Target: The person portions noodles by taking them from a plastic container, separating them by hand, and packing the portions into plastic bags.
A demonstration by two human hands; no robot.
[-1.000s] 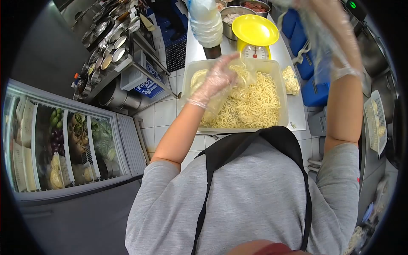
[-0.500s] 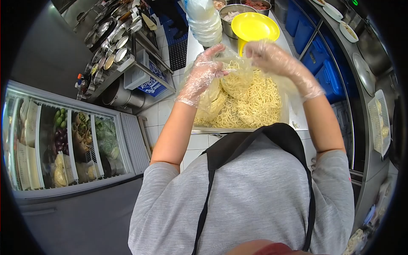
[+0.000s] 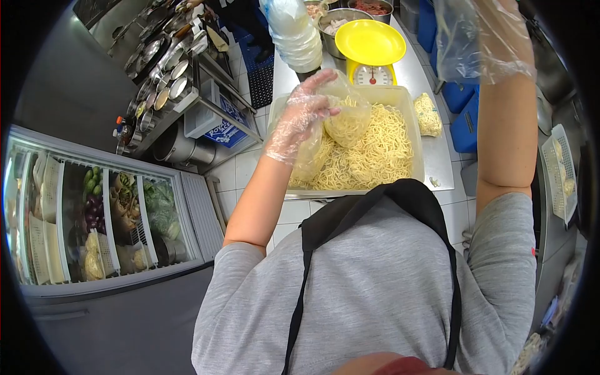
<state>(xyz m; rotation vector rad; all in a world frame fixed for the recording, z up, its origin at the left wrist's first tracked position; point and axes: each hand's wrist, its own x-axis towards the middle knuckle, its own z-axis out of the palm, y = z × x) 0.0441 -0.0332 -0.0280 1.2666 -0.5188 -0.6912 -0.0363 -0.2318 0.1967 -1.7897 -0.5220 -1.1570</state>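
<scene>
My left hand (image 3: 303,115), in a clear plastic glove, grips the upper part of a clear plastic bag of noodles (image 3: 347,122). The bag is above a large translucent tub (image 3: 417,147) of loose yellow noodles (image 3: 387,150). High at the right edge of the view is my right hand (image 3: 505,31), also gloved, with its fingers cut off by the frame. Loose clear plastic (image 3: 459,44) hangs beside it; whether this is glove or a separate bag is unclear. A yellow dial scale (image 3: 373,74) with a round pan stands behind the tub.
A filled noodle bag (image 3: 427,115) lies right of the tub on the steel table (image 3: 440,165). Metal pots (image 3: 334,28) and a stack of clear plastic containers (image 3: 295,37) stand at the back. Left are a pan rack (image 3: 181,81) and a glass-topped fridge (image 3: 100,212). Another person (image 3: 247,25) stands beyond.
My right hand has moved from beside the noodle bag up and to the right, uncovering the scale dial and the filled bag on the table. My left hand keeps its hold.
</scene>
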